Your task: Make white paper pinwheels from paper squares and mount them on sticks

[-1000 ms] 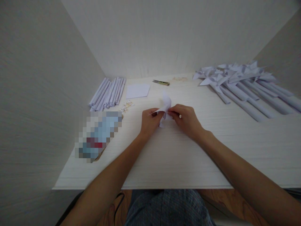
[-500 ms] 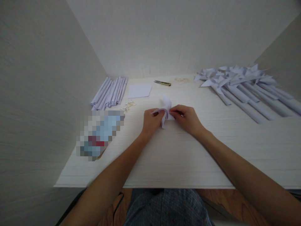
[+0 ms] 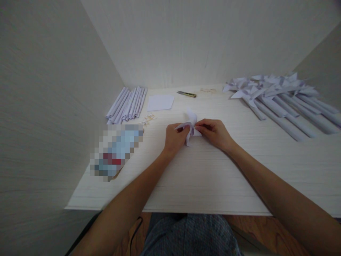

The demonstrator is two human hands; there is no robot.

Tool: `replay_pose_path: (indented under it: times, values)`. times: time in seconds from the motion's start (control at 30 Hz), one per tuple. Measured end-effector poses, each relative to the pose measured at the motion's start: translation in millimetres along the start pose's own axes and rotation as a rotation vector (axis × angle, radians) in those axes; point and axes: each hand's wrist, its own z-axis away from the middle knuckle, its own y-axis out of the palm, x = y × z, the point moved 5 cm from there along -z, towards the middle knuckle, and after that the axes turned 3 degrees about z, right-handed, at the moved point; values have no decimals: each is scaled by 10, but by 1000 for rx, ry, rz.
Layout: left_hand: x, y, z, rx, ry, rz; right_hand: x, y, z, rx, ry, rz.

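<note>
Both hands meet mid-surface (image 3: pixel 202 177) on a small folded paper piece (image 3: pixel 189 125), which sits between them just above the top. Left hand (image 3: pixel 174 137) fingers pinch its left flap; right hand (image 3: pixel 213 132) fingers pinch the center/right side.

Risks, as I judge them: thin paper could tear or crease wrong if the two pinches pull apart; flaps could spring open if either pinch loosens.

Orientation: no clear long axis. One flap sticks up toward 12 o'clock, one toward 9, one droops toward 6.

Nearby: paper rolls (image 3: pixel 128 105) at 10 o'clock, cutter (image 3: pixel 187 94) at 12, finished pinwheels (image 3: pixel 277 97) at 2.
</note>
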Motion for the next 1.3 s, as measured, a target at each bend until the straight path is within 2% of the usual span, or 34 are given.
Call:
replay_pose_path:
  times: [0.23, 0.4, 0.63, 0.97, 1.17, 1.3]
  values:
    - [16, -13, -5, -32, 17, -6, 0, -11, -12, 20, 26, -48]
    - [10, 7, 9, 0, 9, -11, -40, 5, -14, 26, 42, -66]
    - [-14, 20, 12, 40, 70, -53, 56, -9, -6, 13, 13, 142]
    - [-60, 18, 29, 55, 89, -26, 186, -29, 25, -76, -52, 300]
    - [-102, 28, 43, 61, 85, 44, 219, -50, 31, -149, -53, 311]
    - [-98, 26, 42, 47, 85, 32, 194, -47, 23, -154, -42, 273]
